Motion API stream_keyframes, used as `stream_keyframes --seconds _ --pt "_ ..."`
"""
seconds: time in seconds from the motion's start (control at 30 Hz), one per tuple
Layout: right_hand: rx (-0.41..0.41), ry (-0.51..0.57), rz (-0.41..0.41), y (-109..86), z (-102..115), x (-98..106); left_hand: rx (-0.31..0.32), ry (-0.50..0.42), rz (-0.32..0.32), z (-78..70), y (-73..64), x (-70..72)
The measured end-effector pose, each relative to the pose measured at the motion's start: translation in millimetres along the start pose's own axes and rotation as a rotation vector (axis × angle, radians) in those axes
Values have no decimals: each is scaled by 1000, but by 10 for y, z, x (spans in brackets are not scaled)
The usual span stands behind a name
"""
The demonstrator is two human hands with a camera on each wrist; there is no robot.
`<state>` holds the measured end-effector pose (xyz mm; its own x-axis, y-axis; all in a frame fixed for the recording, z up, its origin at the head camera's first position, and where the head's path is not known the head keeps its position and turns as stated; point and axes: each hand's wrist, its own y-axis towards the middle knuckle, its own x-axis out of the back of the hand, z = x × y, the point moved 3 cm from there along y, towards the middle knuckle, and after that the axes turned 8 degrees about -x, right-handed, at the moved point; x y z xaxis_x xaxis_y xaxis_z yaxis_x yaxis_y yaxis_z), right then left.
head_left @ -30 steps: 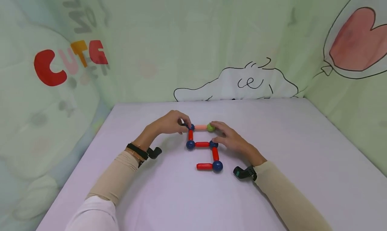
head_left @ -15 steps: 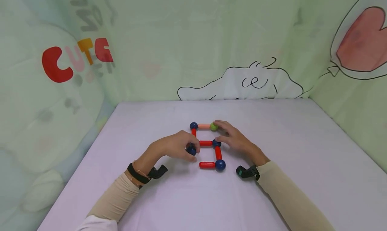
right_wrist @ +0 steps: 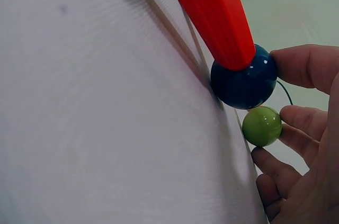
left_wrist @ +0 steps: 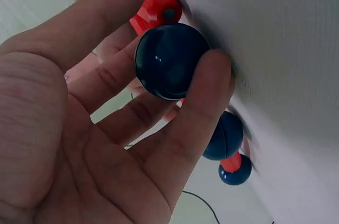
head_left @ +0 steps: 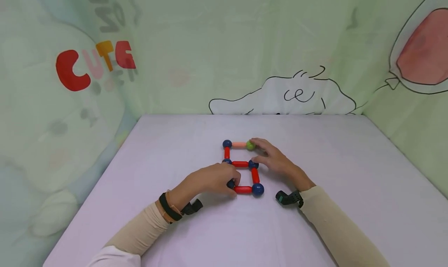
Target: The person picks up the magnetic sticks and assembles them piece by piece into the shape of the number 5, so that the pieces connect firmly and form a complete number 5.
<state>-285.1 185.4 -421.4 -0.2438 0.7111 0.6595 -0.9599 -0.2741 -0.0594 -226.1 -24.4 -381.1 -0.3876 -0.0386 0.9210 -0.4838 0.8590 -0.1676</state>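
My left hand (head_left: 215,178) holds a blue ball (left_wrist: 170,61) between its fingers, at the left end of the lowest red magnetic rod (head_left: 243,189). Whether ball and rod touch is hard to tell. That rod runs to a blue ball (head_left: 258,189) at the figure's near right corner. My right hand (head_left: 276,158) lies along the figure's right side. Its thumb touches the middle right blue ball (right_wrist: 244,78), and its fingertips rest against a green ball (right_wrist: 262,126) at the far right corner. The left hand partly covers the middle left blue ball (head_left: 227,162).
Red rods and a pink rod (head_left: 239,144) link the balls into a flat figure on the white tabletop (head_left: 196,236). A far left blue ball (head_left: 227,143) forms one corner. A printed cloth (head_left: 175,57) hangs behind the table.
My left hand has come from the far left corner toward me, bringing a blue ball to the lowest rod's left end. The right hand stays at the green and blue balls. The view shifted slightly.
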Motion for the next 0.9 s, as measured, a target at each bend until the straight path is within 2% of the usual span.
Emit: stream_keyframes --seconds 0.3,0.63,0.9 --pt "13 3 -13 -9 -46 -24 72 69 -8 -39 31 -72" --pt "-15 2 -6 -6 -41 -9 11 10 -37 34 19 -28" --pt "-10 8 6 6 -30 9 2 -37 -17 20 15 -6"
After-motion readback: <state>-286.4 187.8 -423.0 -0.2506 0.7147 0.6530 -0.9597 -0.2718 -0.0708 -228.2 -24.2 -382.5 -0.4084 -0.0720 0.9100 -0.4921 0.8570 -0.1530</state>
